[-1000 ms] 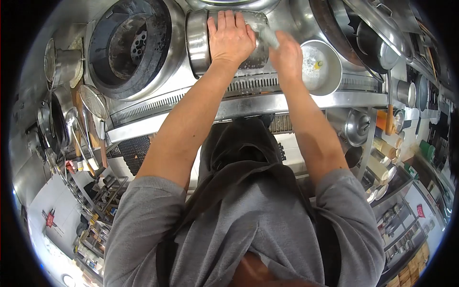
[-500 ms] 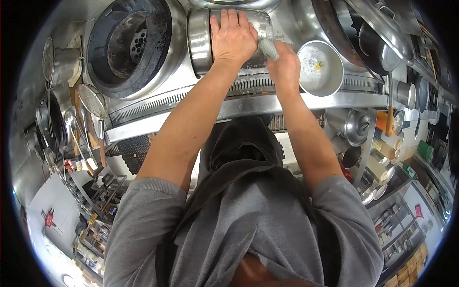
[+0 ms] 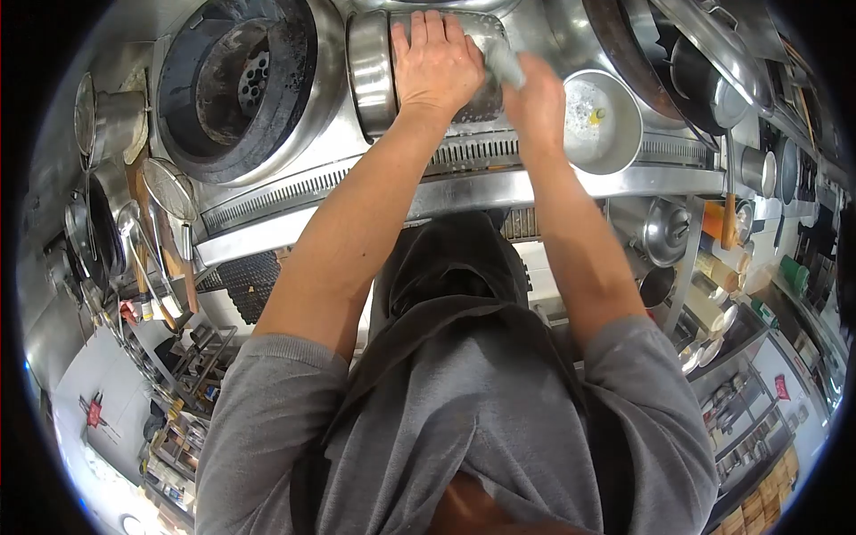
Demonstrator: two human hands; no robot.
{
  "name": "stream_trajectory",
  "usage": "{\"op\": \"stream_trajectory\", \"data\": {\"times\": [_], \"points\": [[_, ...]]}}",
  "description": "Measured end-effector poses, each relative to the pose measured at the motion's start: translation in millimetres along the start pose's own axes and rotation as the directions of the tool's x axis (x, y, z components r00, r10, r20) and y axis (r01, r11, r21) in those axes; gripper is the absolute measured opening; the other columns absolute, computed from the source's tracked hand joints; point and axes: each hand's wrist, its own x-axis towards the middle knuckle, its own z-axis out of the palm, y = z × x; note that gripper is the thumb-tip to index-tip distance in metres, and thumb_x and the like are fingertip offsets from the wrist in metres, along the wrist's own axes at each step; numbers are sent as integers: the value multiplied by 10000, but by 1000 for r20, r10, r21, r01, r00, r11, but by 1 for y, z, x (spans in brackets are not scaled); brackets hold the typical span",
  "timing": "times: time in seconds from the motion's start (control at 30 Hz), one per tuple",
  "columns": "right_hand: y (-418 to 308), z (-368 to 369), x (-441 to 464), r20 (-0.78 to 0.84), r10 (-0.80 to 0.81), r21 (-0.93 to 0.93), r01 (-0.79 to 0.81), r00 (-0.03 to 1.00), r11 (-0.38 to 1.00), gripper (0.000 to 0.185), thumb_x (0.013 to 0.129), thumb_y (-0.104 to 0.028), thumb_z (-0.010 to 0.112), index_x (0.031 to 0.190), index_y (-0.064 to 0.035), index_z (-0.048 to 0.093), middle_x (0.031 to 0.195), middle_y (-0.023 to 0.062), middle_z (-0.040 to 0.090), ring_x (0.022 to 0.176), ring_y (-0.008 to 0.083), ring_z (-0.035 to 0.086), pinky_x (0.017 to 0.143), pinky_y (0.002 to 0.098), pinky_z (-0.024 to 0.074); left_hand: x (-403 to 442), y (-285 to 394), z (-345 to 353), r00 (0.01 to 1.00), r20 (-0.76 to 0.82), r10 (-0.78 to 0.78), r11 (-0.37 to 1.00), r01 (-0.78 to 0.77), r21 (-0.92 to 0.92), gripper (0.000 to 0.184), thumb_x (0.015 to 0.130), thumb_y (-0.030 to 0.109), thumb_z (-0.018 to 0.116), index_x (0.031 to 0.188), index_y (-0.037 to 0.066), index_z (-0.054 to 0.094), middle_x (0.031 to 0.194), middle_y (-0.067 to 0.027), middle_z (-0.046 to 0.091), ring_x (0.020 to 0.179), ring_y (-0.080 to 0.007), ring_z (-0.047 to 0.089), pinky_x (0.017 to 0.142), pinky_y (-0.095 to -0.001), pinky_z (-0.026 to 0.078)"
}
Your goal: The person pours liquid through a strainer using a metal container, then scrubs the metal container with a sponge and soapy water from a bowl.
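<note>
A large steel pot (image 3: 371,78) lies on its side on the metal worktop, with wet streaks and suds on its wall. My left hand (image 3: 435,69) rests flat on top of it, fingers stretched out. Gripped in my right hand (image 3: 537,100), a pale grey-green scrubbing pad (image 3: 505,64) touches the pot's right end; hand and pad are blurred by motion. Close by on the right stands a light metal bowl (image 3: 628,134) holding sudsy liquid and a small yellow piece.
A blackened wok burner (image 3: 290,111) is on the left, and a large wok (image 3: 624,45) sits at the right. Strainers (image 3: 169,189) and ladles hang at the left edge. A slotted drain (image 3: 473,152) runs along the worktop's front. Lidded pots (image 3: 664,234) stand below right.
My right hand and the scrubbing pad have shifted slightly up and right along the pot's end. My left hand stays on the pot.
</note>
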Motion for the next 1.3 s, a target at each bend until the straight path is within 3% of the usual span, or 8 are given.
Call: {"op": "stream_trajectory", "data": {"times": [0.3, 0.47, 0.6, 0.77, 1.0, 1.1, 1.2, 1.3], "points": [[6, 1, -15, -36, -2, -43, 0, 999, 999, 280, 710, -57, 699, 979, -58, 623, 930, 188, 641, 875, 407, 618, 763, 476, 496, 1, 3, -18, 999, -41, 7, 1000, -8, -16, 385, 851, 286, 518, 1057, -14, 641, 1140, -182, 601, 1178, -326, 505, 1031, -527, 305], [11, 4, 18, -64, -23, -84, 18, 998, 996, 250, 714, -91, 705, 943, -62, 608, 920, 177, 639, 873, 406, 617, 757, 481, 495, 5, 6, -23, 988, 148, -36, 998, 42, -40, 469, 850, 279, 515, 1184, -42, 586, 1300, -206, 548, 1246, -336, 473, 1082, -485, 293], [9, -1, 3, -57, -40, -56, 36, 998, 998, 255, 700, -75, 702, 934, -69, 601, 919, 171, 637, 879, 406, 615, 750, 486, 495, 2, 0, 2, 999, -34, 27, 1000, -27, -2, 389, 851, 284, 517, 1070, -13, 639, 1138, -178, 605, 1176, -326, 509, 1033, -528, 304], [51, -8, -62, 109, 167, -107, -155, 980, 982, 250, 706, -81, 701, 941, -57, 617, 926, 192, 652, 905, 412, 610, 768, 494, 492, -1, 1, 2, 999, -37, 33, 999, -33, 5, 390, 845, 285, 524, 1081, -5, 637, 1155, -177, 602, 1170, -327, 514, 1032, -525, 310], [108, -63, -11, -62, 393, -130, -398, 918, 908, 394, 788, -287, 711, 1083, -36, 639, 881, 257, 665, 886, 438, 627, 786, 487, 487, 0, 3, 1, 996, -74, 45, 997, -40, 65, 352, 844, 266, 538, 1087, 42, 658, 1158, -141, 632, 1135, -291, 561, 1005, -518, 357], [154, -53, -14, 127, 431, -488, -322, 893, 811, 248, 811, -233, 652, 988, -64, 686, 994, 219, 678, 937, 392, 651, 828, 465, 517, -1, 1, 4, 996, -82, 45, 998, -41, 46, 358, 837, 270, 544, 1076, 30, 655, 1148, -151, 630, 1133, -300, 556, 1007, -520, 353], [184, -31, -15, 407, 391, -567, -107, 826, 817, 210, 811, -160, 618, 985, -70, 694, 999, 219, 678, 950, 377, 656, 840, 452, 526, 1, 3, 1, 994, -103, 34, 999, -30, 40, 353, 826, 265, 551, 1058, 20, 655, 1132, -158, 631, 1124, -311, 554, 1007, -514, 353], [189, 6, -17, 448, 431, -588, -105, 783, 802, 223, 801, -108, 587, 990, -60, 695, 995, 219, 678, 964, 359, 659, 852, 435, 529, 3, 2, -2, 997, -70, 29, 997, -24, 70, 349, 840, 259, 551, 1100, 53, 658, 1162, -122, 636, 1147, -271, 556, 1015, -484, 366]]}}
